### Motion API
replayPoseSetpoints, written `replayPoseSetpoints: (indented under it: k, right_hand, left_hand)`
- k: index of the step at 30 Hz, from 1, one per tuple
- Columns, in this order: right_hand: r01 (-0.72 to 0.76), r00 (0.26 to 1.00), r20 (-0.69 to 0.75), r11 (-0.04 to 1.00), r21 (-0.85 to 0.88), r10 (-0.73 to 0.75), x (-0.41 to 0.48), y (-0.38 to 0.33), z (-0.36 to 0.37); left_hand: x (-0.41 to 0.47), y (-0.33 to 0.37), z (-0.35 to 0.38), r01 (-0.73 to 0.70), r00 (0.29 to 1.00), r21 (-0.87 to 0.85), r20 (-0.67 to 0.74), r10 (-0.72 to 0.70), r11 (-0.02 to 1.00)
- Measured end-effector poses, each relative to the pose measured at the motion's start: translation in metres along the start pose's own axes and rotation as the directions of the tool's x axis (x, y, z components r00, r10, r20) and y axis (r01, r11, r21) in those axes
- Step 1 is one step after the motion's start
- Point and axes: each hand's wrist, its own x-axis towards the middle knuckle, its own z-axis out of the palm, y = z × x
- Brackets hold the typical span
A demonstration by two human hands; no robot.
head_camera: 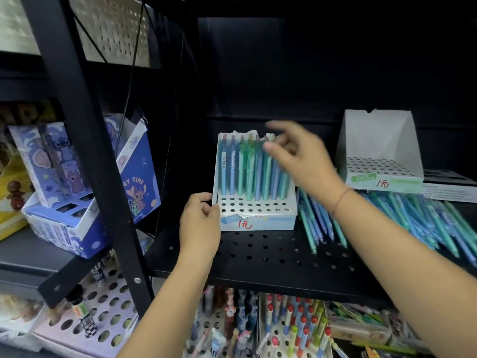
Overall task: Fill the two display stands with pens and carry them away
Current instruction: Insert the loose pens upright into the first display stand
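Observation:
A white display stand (pixel 258 218) with a holed top sits on the black perforated shelf (pixel 271 254). Its back rows hold several blue and green pens (pixel 247 169); the front rows of holes are bare. My left hand (pixel 200 223) grips the stand's front left corner. My right hand (pixel 296 153), blurred, hovers over the upright pens with fingers spread and nothing visibly in it. A second white stand (pixel 382 171) with no pens in it stands at the back right. A loose pile of blue and green pens (pixel 402 218) lies on the shelf between and in front of the stands.
A black shelf post (pixel 85 140) slants down at the left. Blue cartoon-printed boxes (pixel 85 182) stand on the left shelf. Below are holed trays with novelty pens (pixel 232 324) and red-capped pens (pixel 296 324).

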Motion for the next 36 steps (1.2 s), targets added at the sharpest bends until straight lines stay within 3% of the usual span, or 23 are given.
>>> replayPoseSetpoints:
  k: [2,3,5,7,9,18,26,29,33,36]
  right_hand:
    - [-0.168,0.986,-0.007,0.984,0.057,0.169,0.005,0.004,-0.029]
    - [-0.273,0.961,0.032,0.962,-0.022,0.274,0.006,0.009,-0.044]
    - [-0.408,0.856,0.172,0.842,-0.353,0.487,0.001,0.026,-0.065]
    - [-0.367,0.703,0.291,0.681,-0.634,0.649,-0.01,0.042,-0.074]
    - [-0.334,0.604,0.327,0.603,-0.724,0.727,-0.02,0.055,-0.076]
    - [-0.258,0.562,0.269,0.475,-0.841,0.782,-0.027,0.054,-0.057]
    - [-0.35,0.523,0.271,0.494,-0.796,0.808,-0.015,0.054,-0.041]
    - [-0.366,0.481,0.277,0.477,-0.799,0.832,-0.005,0.062,-0.037]
    - [-0.558,0.39,0.274,0.462,-0.689,0.879,0.005,0.076,-0.035]
    - [-0.58,0.324,0.297,0.437,-0.688,0.898,0.008,0.08,-0.038]
  left_hand:
    - [0.001,-0.002,0.0,-0.002,1.0,-0.008,-0.002,0.002,1.0]
    - [0.001,-0.003,0.0,-0.004,1.0,-0.015,-0.003,0.004,1.0]
    - [0.001,-0.004,0.001,-0.006,1.0,-0.02,-0.007,0.006,1.0]
    - [0.002,-0.005,0.001,-0.008,1.0,-0.021,-0.009,0.008,1.0]
    - [0.002,-0.005,0.001,-0.008,1.0,-0.014,-0.011,0.008,1.0]
    - [0.0,-0.005,0.001,-0.005,1.0,-0.043,0.001,0.005,0.999]
    - [0.0,-0.003,0.0,-0.011,1.0,-0.045,0.01,0.011,0.999]
    - [0.0,-0.003,0.0,-0.012,1.0,-0.038,0.009,0.013,0.999]
    - [0.0,-0.002,0.0,-0.009,1.0,-0.043,0.009,0.009,0.999]
    - [-0.001,-0.002,0.0,-0.016,1.0,-0.043,0.01,0.017,0.999]
